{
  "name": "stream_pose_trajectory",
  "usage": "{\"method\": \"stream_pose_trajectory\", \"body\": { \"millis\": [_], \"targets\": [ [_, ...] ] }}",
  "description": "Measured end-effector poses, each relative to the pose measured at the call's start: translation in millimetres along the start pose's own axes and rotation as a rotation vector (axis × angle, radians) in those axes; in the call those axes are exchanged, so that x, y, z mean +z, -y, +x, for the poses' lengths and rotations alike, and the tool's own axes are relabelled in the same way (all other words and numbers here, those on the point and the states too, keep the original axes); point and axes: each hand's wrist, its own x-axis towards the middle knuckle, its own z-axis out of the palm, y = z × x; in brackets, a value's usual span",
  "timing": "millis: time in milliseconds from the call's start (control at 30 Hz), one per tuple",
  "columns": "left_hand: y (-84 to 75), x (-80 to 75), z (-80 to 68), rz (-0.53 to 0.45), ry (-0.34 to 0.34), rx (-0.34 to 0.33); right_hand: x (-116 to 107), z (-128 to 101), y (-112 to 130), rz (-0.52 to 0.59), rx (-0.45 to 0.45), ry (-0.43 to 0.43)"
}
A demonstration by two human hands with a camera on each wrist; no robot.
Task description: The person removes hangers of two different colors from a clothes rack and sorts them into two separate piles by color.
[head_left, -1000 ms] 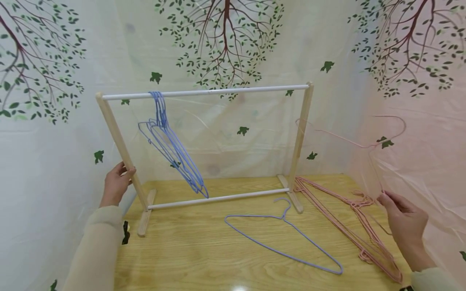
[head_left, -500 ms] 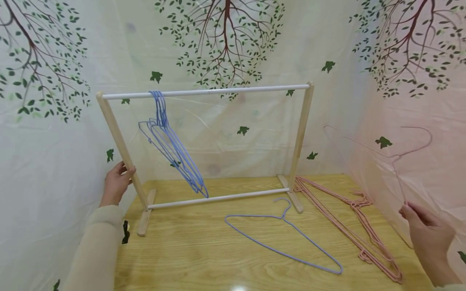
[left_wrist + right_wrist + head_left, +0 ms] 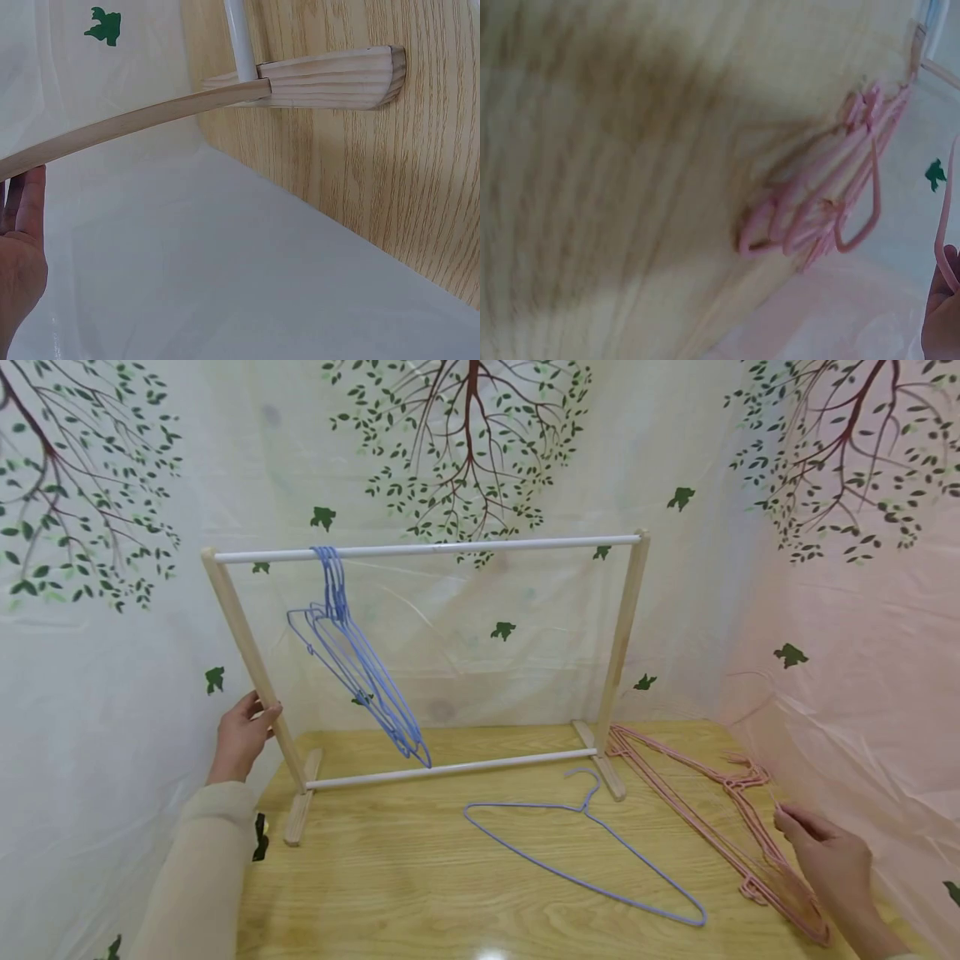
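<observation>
**Hands at a hanger rack, one on the post, one at the pink pile**

A wooden table (image 3: 420, 893) carries a low rack (image 3: 626, 635) with two wooden posts and white rails top and bottom. The left hand (image 3: 240, 735) grips the rack's left post (image 3: 251, 664), fingers and thumb curled round it; the left wrist view shows that post running past the palm down to its wooden foot (image 3: 337, 75).

A bunch of blue hangers (image 3: 352, 668) hangs from the top rail (image 3: 450, 547) near its left end, tilted toward the bottom rail. One blue hanger (image 3: 581, 852) lies flat on the table in front of the rack.

A pile of pink hangers (image 3: 720, 810) lies on the table from the rack's right foot toward the near right corner. The right hand (image 3: 825, 860) is just over that pile and pinches a thin pink hanger (image 3: 949, 225), which is blurred in the head view; the wrist view shows its wire at the fingers.
</observation>
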Motion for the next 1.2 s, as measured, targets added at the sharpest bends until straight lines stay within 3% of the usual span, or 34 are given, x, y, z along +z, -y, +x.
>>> {"method": "stream_pose_trajectory", "body": {
  "millis": [433,567,733,900,1100,1200],
  "targets": [
    [1.4,0.7,3.7,0.009,-0.016,-0.019,18.0,-0.8,-18.2,-0.167,0.054,0.162],
    [0.8,0.7,2.6,0.008,-0.013,-0.018,18.3,8.3,-27.8,-0.286,0.044,0.163],
    [-0.7,0.4,0.4,0.004,-0.011,-0.015,17.1,18.9,-35.3,-0.373,-0.011,0.086],
    [-1.1,0.1,0.2,0.005,-0.013,-0.006,18.1,22.3,-29.6,-0.374,-0.022,0.065],
    [-0.8,0.6,0.8,-0.003,-0.003,-0.012,26.9,19.4,-10.1,-0.280,-0.013,0.097],
    [0.2,1.1,1.3,0.002,-0.007,-0.014,34.3,19.7,0.0,-0.252,-0.050,0.092]
  ]
}}
